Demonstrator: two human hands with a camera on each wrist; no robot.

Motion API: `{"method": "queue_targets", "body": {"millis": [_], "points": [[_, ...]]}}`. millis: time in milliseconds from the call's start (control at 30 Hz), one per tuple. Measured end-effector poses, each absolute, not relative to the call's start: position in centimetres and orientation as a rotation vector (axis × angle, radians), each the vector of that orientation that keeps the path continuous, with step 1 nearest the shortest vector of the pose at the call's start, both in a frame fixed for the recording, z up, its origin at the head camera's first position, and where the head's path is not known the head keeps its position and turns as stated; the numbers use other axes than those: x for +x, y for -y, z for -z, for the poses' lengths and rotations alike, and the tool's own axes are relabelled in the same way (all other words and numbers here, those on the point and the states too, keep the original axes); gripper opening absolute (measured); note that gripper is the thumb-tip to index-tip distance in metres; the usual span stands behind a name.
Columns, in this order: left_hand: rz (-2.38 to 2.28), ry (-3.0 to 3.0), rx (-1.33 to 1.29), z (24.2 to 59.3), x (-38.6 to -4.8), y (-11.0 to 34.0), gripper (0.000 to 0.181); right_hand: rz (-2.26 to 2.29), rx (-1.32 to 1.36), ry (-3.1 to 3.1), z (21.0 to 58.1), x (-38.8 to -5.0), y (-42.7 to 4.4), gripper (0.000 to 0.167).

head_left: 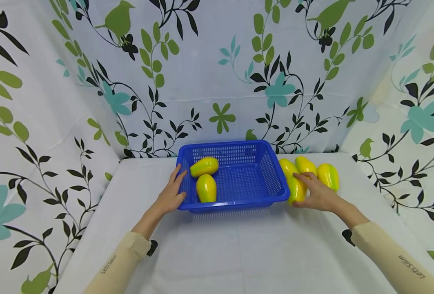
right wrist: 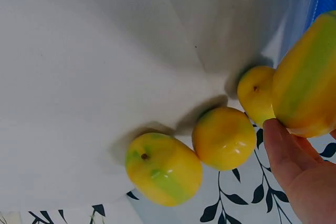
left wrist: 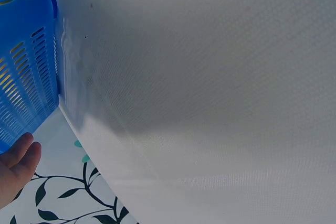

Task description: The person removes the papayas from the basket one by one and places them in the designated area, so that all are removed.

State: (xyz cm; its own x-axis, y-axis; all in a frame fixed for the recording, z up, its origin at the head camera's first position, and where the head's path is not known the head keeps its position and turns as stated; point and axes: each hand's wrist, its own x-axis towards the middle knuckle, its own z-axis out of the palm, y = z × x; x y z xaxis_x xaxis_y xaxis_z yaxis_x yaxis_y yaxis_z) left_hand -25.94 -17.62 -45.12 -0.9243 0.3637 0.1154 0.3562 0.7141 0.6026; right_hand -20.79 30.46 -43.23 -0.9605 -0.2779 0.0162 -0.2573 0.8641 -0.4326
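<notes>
A blue plastic basket [head_left: 239, 203] holds two yellow-green mangoes, one lying at the back left [head_left: 204, 166], the other in front of it [head_left: 206, 188]. My left hand [head_left: 170, 195] rests on the basket's left side, fingers extended; in the left wrist view its fingertips [left wrist: 27, 150] are by the basket wall [left wrist: 31, 72]. Right of the basket, my right hand [head_left: 317, 195] grips a mango [head_left: 297, 190] between thumb and fingers. In the right wrist view that mango [right wrist: 310, 77] is large beside the hand [right wrist: 302, 177].
Three more mangoes stand around the right hand: one by the basket's right edge [head_left: 287, 167], one behind [head_left: 306, 165] and one at the far right [head_left: 328, 177]. A white cloth covers the table [head_left: 217, 253]; a leaf-patterned curtain [head_left: 209, 81] hangs behind and at both sides.
</notes>
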Motion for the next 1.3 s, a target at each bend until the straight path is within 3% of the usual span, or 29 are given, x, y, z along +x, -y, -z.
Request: {"method": "queue_targets", "body": {"millis": [733,1000,1300], "points": [[-1.006,-2.905,0.607,45.2,-26.0,17.6,0.075,0.69,-0.522,-2.951,45.0,-20.2,-30.1,0.095],[-1.021,-2.891,0.606,45.3,-25.8,17.6,0.075,0.691,-0.469,-2.927,42.8,-20.4,-30.1,0.1],[-1.032,-2.89,0.619,45.2,-25.9,17.6,0.075,0.666,-0.495,-2.956,38.9,-21.5,-29.5,0.092]]}}
